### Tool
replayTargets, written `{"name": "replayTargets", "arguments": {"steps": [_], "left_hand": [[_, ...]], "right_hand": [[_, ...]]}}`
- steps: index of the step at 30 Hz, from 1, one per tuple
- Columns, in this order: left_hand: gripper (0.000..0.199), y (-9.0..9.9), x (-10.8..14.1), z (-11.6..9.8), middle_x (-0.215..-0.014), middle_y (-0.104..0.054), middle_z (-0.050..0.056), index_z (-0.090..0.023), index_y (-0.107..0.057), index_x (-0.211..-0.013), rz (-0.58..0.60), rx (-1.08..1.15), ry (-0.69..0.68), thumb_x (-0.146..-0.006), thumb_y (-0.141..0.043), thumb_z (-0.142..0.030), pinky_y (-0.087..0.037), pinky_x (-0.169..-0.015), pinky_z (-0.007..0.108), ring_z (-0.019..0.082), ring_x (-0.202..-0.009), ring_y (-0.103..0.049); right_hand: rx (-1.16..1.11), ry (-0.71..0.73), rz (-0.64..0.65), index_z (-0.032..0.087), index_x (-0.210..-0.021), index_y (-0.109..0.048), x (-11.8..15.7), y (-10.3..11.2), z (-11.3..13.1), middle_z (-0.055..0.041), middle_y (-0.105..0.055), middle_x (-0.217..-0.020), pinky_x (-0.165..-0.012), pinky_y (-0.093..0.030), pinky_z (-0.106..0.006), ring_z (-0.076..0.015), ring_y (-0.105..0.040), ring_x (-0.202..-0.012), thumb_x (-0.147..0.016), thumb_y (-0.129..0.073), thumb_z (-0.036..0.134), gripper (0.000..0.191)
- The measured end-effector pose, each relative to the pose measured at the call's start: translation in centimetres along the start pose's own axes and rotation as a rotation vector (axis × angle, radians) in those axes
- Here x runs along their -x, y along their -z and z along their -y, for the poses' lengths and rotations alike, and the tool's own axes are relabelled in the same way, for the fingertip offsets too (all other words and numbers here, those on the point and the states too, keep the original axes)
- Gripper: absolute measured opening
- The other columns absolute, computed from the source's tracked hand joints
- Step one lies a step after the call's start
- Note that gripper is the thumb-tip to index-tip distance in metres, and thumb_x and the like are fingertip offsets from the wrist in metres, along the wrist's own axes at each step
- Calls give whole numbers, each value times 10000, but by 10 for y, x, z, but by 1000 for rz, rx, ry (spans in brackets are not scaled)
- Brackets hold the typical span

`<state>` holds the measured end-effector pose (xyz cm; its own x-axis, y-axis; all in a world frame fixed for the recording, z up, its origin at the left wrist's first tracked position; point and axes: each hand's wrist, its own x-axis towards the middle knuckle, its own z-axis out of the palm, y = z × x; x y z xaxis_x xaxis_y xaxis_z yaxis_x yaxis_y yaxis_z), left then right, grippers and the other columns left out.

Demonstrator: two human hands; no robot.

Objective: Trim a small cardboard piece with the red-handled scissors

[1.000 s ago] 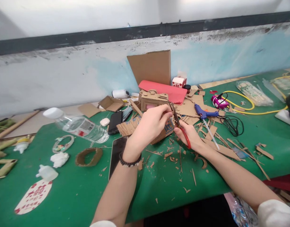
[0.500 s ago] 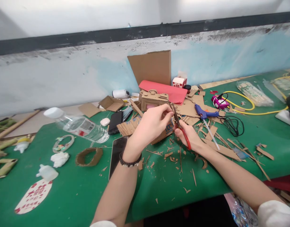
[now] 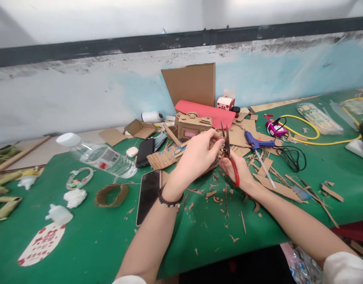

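Note:
My right hand (image 3: pixel 239 171) grips a pair of scissors (image 3: pixel 235 169) by its red handles, with the blades parted and pointing away from me. Close to the blades, my left hand (image 3: pixel 201 152) is closed in a pinch, thumb against fingertips. Whatever lies in that pinch is too small or hidden to make out. Just behind my left hand stands a cardboard camera model (image 3: pixel 193 125) with a pinkish window. Printed corrugated cardboard (image 3: pixel 162 159) lies to the left of the hand. Cardboard scraps (image 3: pixel 212 193) are strewn below both hands.
A blue glue gun (image 3: pixel 258 142) with a cord rests at the right, near a purple adapter (image 3: pixel 276 128). On the left are a clear bottle (image 3: pixel 106 159), a cardboard ring (image 3: pixel 112 195) and a phone (image 3: pixel 148 193). Red paper (image 3: pixel 206 112) lies behind the camera model.
The scissor blades have opened and swung more upright. My left hand has shifted slightly right, still pinched, and more of the camera model shows behind it.

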<state>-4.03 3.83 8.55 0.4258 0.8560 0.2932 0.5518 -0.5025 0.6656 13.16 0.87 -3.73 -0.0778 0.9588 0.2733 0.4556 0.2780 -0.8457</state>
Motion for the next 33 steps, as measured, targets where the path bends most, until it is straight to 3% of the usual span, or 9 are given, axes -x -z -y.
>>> {"name": "replayTargets", "arguments": {"steps": [5, 12, 18, 23, 33], "left_hand": [[140, -12, -3, 0, -847, -734, 18, -205, -641, -981, -35, 74, -39, -1042, -533, -270, -470, -698, 284, 166, -761, -662], [159, -15, -1, 0, -829, -708, 9, -209, -590, -914, 1, 150, -2, -1038, -543, -297, -492, -668, 278, 155, -722, -668], [151, -17, -1, 0, -835, -695, 5, -210, -596, -923, 4, 171, -32, -1040, -528, -276, -499, -705, 286, 158, -751, -667], [136, -10, -1, -2, -837, -711, 9, -204, -621, -938, 1, 54, -56, -1032, -535, -252, -459, -688, 284, 161, -743, -640], [140, 15, 8, -10, -867, -716, 15, -194, -670, -923, 56, -116, -58, -1004, -558, -214, -411, -688, 288, 165, -758, -605]], "right_hand": [[-70, 9, -12, 242, -964, -557, 0, 0, -2, -14, -651, -710, -620, -468, -311, -190, -586, -586, -1053, -416, 714, 501], [-172, 13, 22, 243, -928, -550, 0, -2, -2, -24, -668, -726, -660, -506, -331, -197, -622, -627, -1033, -379, 780, 574], [-116, 14, -11, 239, -1009, -587, 1, -4, -7, -5, -640, -692, -619, -465, -323, -185, -564, -578, -1046, -389, 753, 553], [-26, 26, -24, 231, -1001, -574, 0, -5, -9, -18, -645, -711, -603, -446, -302, -187, -563, -581, -1054, -368, 741, 553], [288, 70, 26, 217, -1062, -571, -2, 5, -2, -112, -752, -861, -651, -474, -318, -277, -717, -703, -1047, -405, 680, 492]]}}
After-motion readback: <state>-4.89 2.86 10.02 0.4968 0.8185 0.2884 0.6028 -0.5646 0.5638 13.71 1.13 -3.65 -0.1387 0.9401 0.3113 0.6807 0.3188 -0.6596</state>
